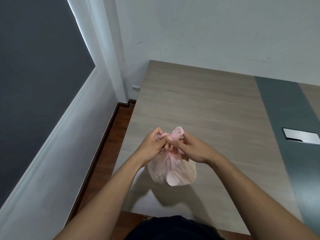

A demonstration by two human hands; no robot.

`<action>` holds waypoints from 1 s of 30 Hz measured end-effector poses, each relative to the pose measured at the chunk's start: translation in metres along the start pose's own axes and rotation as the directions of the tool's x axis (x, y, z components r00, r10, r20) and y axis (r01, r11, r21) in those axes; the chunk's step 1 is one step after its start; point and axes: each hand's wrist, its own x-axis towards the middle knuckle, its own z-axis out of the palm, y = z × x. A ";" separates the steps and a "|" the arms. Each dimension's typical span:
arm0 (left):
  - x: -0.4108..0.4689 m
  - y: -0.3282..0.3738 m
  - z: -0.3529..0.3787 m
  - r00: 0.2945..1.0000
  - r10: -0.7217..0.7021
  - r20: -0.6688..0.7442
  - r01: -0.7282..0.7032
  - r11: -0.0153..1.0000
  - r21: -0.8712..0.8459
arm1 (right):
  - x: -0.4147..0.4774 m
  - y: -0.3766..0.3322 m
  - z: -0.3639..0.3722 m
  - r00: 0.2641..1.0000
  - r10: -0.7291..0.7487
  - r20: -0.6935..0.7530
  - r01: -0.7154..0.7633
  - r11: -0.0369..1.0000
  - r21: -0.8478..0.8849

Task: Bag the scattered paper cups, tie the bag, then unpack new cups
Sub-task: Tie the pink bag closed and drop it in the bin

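Hands meet at the top of a pink plastic bag (171, 170), which hangs just above the near part of the wooden table (199, 104). Pale round shapes show through the thin plastic; they look like the paper cups, already inside. The left hand (152, 146) pinches one twisted handle of the bag, fingers closed tight on it. The right hand (188, 149) has its fingers closed on the other handle, where a small loop (178, 131) sticks up. This looks like the tying step, with the knot half made.

To do it well, I think each hand should keep its pinch and pull the two handles away from each other, slow and even. Pulling hard could rip the thin plastic. No loose cups show on the table. New cups are not in view.
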 end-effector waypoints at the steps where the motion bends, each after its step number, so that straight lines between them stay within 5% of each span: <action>1: -0.001 0.000 -0.001 1.000 0.001 0.016 -0.001 1.000 0.005 | 0.000 0.003 0.001 0.998 -0.007 -0.059 0.007 1.000 0.009; 5: -0.002 0.004 -0.003 0.999 0.032 0.012 -0.033 0.999 0.039 | 0.006 0.013 0.004 0.968 0.059 -0.243 -0.049 0.998 0.046; 9: -0.005 0.007 0.002 0.988 0.153 -0.001 -0.146 0.948 0.284 | 0.011 0.017 0.007 0.943 0.170 -0.287 -0.176 0.984 0.005; 16: -0.001 0.009 0.008 0.916 0.394 -0.074 -0.262 0.727 0.635 | 0.009 0.010 0.003 0.952 0.220 -0.213 -0.221 0.975 0.021; 22: 0.001 0.001 0.013 0.882 0.430 -0.189 -0.196 0.703 0.684 | 0.007 -0.001 0.003 0.955 0.297 0.004 -0.292 0.937 0.193; 26: 0.002 -0.001 0.015 0.872 0.444 -0.208 -0.190 0.696 0.693 | 0.007 0.008 0.006 0.963 0.218 0.160 -0.258 0.917 0.303; 30: 0.001 -0.002 0.013 0.882 0.397 -0.256 -0.144 0.743 0.654 | 0.008 0.018 0.011 0.978 0.177 0.108 -0.195 0.963 0.184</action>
